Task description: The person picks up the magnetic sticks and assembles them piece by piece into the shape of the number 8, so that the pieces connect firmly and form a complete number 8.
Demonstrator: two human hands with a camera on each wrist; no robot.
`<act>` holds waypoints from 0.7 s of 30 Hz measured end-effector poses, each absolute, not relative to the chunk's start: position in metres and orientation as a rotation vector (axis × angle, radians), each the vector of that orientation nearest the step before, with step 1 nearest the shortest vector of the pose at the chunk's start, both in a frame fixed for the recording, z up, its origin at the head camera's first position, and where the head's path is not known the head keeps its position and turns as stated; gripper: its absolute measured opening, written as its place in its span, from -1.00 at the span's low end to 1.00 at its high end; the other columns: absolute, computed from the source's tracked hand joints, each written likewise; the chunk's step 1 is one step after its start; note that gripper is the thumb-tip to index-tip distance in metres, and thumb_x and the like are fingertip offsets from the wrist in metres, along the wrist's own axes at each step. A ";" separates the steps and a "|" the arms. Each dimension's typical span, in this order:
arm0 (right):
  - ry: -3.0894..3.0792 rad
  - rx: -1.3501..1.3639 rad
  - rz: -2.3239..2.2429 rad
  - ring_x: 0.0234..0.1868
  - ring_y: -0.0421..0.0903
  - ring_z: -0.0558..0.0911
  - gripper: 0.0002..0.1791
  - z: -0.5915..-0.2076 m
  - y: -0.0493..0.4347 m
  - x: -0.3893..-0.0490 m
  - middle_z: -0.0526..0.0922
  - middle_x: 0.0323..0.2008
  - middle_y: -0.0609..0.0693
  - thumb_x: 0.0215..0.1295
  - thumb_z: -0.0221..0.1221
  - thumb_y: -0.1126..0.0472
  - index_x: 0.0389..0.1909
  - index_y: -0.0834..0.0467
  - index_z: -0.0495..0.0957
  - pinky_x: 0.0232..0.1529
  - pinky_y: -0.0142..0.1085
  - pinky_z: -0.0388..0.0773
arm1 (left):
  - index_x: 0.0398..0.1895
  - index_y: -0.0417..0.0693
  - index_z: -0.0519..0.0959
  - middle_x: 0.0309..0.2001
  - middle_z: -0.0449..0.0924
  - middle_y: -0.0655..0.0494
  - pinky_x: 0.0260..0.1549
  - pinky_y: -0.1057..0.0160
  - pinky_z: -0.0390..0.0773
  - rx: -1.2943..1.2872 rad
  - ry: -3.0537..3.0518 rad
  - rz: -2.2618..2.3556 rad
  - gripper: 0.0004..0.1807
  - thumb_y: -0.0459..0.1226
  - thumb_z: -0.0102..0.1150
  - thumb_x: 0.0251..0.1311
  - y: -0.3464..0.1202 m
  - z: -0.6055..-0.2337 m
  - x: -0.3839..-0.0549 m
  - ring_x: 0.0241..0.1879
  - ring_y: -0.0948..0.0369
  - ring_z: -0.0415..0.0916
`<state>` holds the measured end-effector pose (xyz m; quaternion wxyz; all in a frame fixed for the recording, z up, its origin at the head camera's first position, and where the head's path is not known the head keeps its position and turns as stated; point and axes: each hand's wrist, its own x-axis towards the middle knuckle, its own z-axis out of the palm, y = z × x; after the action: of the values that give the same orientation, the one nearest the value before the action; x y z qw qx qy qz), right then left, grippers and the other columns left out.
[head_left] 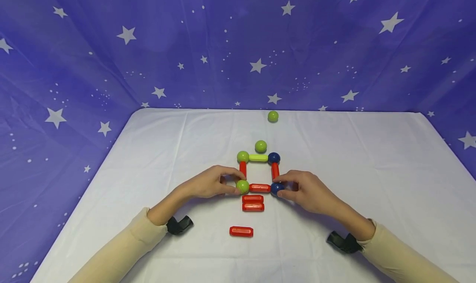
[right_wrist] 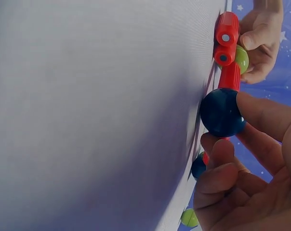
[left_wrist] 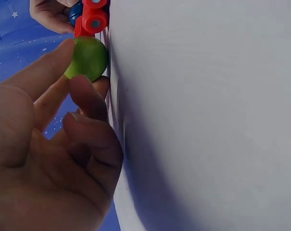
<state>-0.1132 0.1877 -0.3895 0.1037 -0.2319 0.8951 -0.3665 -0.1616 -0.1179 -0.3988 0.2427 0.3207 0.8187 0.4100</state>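
Balls and rods form a four-sided frame on the white table. At its near left corner my left hand [head_left: 213,181] pinches a green ball [head_left: 242,187] between thumb and fingers. My right hand [head_left: 306,191] pinches the dark blue ball [right_wrist: 222,112] at the near right corner. A red rod [head_left: 260,188] joins these two balls. Red rods run along the left side [head_left: 243,170] and the right side [head_left: 275,171], their near ends close to my fingers. Across the far side, a yellow-green rod [head_left: 258,158] links another green ball [head_left: 243,157] and blue ball [head_left: 274,158].
Two red rods [head_left: 253,203] lie side by side just in front of the frame. Closer to me is a single red rod [head_left: 241,231]. Behind the frame sit a loose green ball [head_left: 261,146] and a farther one [head_left: 273,116]. A starry purple cloth [head_left: 223,47] hangs behind the table.
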 end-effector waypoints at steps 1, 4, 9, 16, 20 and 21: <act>2.640 -0.682 -1.081 -0.44 -0.13 0.47 -0.65 -0.390 0.188 -0.113 0.59 -0.32 -0.19 0.17 0.39 0.26 0.01 0.11 0.68 -0.46 -0.33 0.40 | 0.06 0.11 0.63 -0.13 0.59 0.26 -0.41 0.28 0.45 0.865 2.245 1.123 -0.64 -0.19 0.39 0.18 -0.119 -0.398 -0.161 -0.47 0.21 0.43; 2.646 -0.670 -1.077 -0.44 -0.12 0.48 -0.65 -0.391 0.188 -0.113 0.59 -0.33 -0.20 0.16 0.39 0.26 0.01 0.09 0.68 -0.46 -0.33 0.41 | 0.05 0.08 0.65 -0.16 0.62 0.25 -0.45 0.29 0.46 0.833 2.285 1.149 -0.63 -0.20 0.41 0.15 -0.121 -0.393 -0.157 -0.51 0.23 0.44; 2.653 -0.672 -1.069 -0.43 -0.12 0.48 -0.64 -0.391 0.188 -0.114 0.58 -0.34 -0.21 0.17 0.39 0.25 0.02 0.08 0.68 -0.45 -0.33 0.40 | -0.02 0.04 0.67 -0.25 0.64 0.27 -0.51 0.31 0.45 0.843 2.322 1.199 -0.71 -0.23 0.40 0.17 -0.122 -0.385 -0.143 -0.57 0.26 0.42; 2.638 -0.657 -1.071 -0.43 -0.12 0.46 -0.63 -0.389 0.189 -0.113 0.57 -0.33 -0.18 0.20 0.38 0.23 0.05 0.10 0.67 -0.46 -0.33 0.38 | -0.04 0.07 0.70 -0.16 0.68 0.33 -0.64 0.29 0.49 0.869 2.253 1.162 -0.76 -0.24 0.35 0.23 -0.104 -0.380 -0.121 -0.67 0.16 0.51; 2.624 -0.662 -1.083 -0.43 -0.12 0.46 -0.64 -0.390 0.189 -0.113 0.58 -0.31 -0.17 0.21 0.37 0.22 0.05 0.10 0.66 -0.45 -0.33 0.39 | -0.03 0.06 0.70 -0.13 0.67 0.30 -0.70 0.32 0.45 0.859 2.249 1.145 -0.76 -0.25 0.34 0.23 -0.098 -0.383 -0.116 -0.75 0.14 0.48; 2.624 -0.665 -1.082 -0.43 -0.13 0.46 -0.64 -0.390 0.189 -0.113 0.58 -0.30 -0.17 0.21 0.37 0.22 0.05 0.09 0.66 -0.45 -0.33 0.39 | -0.03 0.06 0.70 -0.14 0.67 0.31 -0.70 0.32 0.44 0.866 2.258 1.140 -0.76 -0.26 0.34 0.23 -0.097 -0.384 -0.116 -0.74 0.16 0.47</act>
<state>-0.1128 0.1891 -0.3898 0.1131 -0.2267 0.8943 -0.3687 -0.1155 -0.0967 -0.3841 0.2318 0.3151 0.8215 0.4148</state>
